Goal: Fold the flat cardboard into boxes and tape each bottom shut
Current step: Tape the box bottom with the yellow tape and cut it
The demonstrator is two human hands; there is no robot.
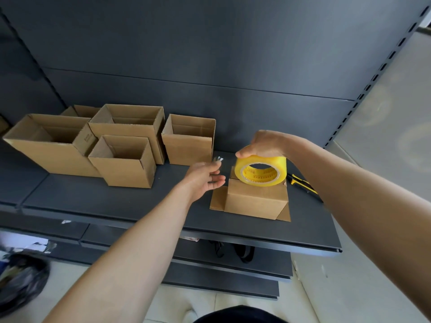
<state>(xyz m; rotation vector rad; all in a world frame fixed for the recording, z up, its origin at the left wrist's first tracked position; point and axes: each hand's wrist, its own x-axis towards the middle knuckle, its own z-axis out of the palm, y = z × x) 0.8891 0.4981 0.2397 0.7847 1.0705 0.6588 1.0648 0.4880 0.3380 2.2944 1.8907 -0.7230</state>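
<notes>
Grey metal shelf: dark, with a slotted upright on the right; its left end is cut off by the frame edge.
Open boxes: five brown cardboard boxes stand mouths up in a tight cluster on the left of the shelf, against the back panel. The rearmost is mostly hidden behind the others.
Black bag: on the floor at lower left, blurred and cropped by the frame; contents unreadable.
Upturned box: the task's box sits bottom up on the right half of the shelf, well apart from the cluster. Flaps splay flat on the shelf beneath it. Its top seam is hidden behind the roll.
Lower shelf: dark straps lie in shadow there; the item cannot be identified.
Tape roll: yellow core, clear tape, standing on edge on the upturned box.
Right hand: grips the roll from above, thumb on the left rim, fingers curled over the far side and out of sight.
Left hand: just left of the roll, palm turned toward it, motion-blurred. A glinting scrap shows at the fingertips; whether the fingers pinch it cannot be told.
Knife: yellow and black, lying on the shelf right of the box, partly covered by the right forearm.
</notes>
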